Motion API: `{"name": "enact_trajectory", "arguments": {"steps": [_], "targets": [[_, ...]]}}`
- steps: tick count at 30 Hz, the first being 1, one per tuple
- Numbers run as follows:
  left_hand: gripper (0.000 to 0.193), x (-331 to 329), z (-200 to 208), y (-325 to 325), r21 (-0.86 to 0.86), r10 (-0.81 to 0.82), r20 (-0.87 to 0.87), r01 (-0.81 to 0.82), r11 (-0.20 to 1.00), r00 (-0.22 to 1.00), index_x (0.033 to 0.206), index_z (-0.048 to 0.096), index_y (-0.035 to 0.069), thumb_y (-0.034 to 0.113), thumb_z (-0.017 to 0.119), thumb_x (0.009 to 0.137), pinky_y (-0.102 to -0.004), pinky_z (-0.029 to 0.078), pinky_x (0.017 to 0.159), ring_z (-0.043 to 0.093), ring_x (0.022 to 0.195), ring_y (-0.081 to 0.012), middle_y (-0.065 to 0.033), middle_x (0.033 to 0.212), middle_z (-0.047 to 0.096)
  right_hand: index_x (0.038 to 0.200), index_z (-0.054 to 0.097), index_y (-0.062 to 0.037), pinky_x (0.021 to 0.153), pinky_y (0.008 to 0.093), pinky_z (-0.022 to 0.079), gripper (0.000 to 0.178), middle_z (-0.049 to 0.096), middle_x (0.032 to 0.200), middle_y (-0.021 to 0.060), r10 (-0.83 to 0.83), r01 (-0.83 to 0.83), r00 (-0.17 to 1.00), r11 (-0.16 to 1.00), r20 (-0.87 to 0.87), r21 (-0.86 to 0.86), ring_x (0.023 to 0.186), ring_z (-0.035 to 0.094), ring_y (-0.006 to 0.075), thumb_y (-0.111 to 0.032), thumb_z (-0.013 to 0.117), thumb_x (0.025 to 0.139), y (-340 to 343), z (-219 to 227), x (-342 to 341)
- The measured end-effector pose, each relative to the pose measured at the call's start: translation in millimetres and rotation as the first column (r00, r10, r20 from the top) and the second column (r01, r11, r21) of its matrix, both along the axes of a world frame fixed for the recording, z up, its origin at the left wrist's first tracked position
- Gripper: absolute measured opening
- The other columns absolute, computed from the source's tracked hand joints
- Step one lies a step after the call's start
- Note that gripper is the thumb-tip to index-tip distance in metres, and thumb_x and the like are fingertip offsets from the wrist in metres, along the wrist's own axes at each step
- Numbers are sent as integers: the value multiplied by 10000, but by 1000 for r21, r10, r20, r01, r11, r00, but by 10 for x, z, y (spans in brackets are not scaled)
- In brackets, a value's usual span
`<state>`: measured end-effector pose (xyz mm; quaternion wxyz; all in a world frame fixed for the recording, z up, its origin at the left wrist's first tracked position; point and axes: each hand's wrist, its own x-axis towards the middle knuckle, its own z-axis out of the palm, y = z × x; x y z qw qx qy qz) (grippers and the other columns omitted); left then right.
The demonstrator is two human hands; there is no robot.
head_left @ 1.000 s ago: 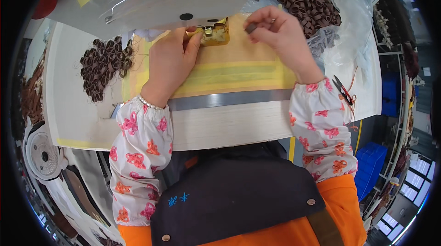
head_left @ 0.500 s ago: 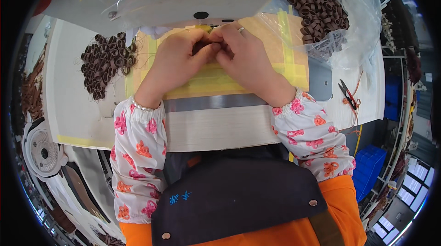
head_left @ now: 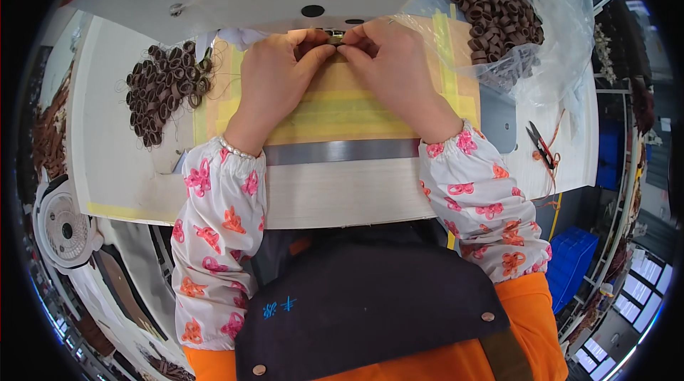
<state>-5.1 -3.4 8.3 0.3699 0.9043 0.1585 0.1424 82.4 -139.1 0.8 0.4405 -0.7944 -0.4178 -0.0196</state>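
My left hand (head_left: pixel 274 75) and my right hand (head_left: pixel 395 68) meet under the front of a pale sewing machine (head_left: pixel 249 0). Between their pinched fingertips is a small dark brown loop (head_left: pixel 334 40), mostly covered by the fingers. It sits close to the machine's metal foot. Beneath both hands lies a tan board with yellow tape (head_left: pixel 342 114). A pile of brown loops (head_left: pixel 160 89) with loose threads is left of my left hand. More brown loops (head_left: pixel 502 18) fill a clear plastic bag (head_left: pixel 563 11) on the right.
Small scissors (head_left: pixel 539 144) with an orange cord lie on the right of the pale table (head_left: pixel 342 199). The machine's body overhangs the work area. A white fan (head_left: pixel 65 231) stands beyond the left edge, and a blue crate (head_left: pixel 573 256) is low on the right.
Both hands have shifted slightly forward, toward the machine's foot. The fingertips have straightened and spread a little apart, so part of the brown loop now shows between them.
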Motion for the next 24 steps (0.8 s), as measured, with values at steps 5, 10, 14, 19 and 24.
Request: {"name": "enact_trajectory", "arguments": {"steps": [5, 10, 14, 19, 24], "targets": [[285, 71, -129, 3, -100, 81, 20, -78, 992, 997, 836, 682, 63, 326, 622, 746, -273, 449, 550, 594, 542, -171, -58, 604, 628, 773, 630, 9, 543, 270, 464, 91, 626, 687, 118, -30, 24, 996, 997, 82, 69, 590, 601, 188, -65, 650, 725, 9, -68, 63], [293, 79, -153, 11, -102, 91, 40, -87, 991, 995, 834, 684, 66, 339, 608, 762, -277, 452, 554, 596, 544, -186, -64, 605, 628, 768, 631, 6, 525, 282, 450, 90, 619, 666, 119, -61, 52, 994, 994, 93, 93, 570, 594, 202, -73, 648, 728, 29, -108, 55], [298, 78, -181, 59, -59, 81, 49, -78, 995, 995, 826, 681, 59, 340, 598, 773, -279, 455, 555, 599, 551, -185, -66, 625, 636, 763, 628, 6, 528, 291, 452, 92, 619, 662, 118, -60, 49, 994, 993, 95, 110, 569, 595, 209, -75, 650, 724, 42, -103, 45], [296, 96, -184, 48, 1, 66, 77, -66, 998, 995, 828, 680, 61, 340, 591, 778, -290, 455, 548, 599, 550, -193, -72, 612, 630, 741, 603, -2, 534, 327, 453, 79, 606, 669, 127, -56, 41, 989, 993, 137, 114, 592, 587, 250, -66, 641, 716, 44, -106, 64], [283, 92, -141, 32, 80, 104, -22, -102, 992, 994, 825, 682, 67, 333, 599, 773, -296, 455, 540, 592, 537, -204, -66, 582, 616, 711, 558, -23, 545, 384, 450, 98, 572, 642, 135, -69, 68, 997, 998, 42, 6, 619, 569, 309, -79, 639, 707, 25, -20, 59]]}}
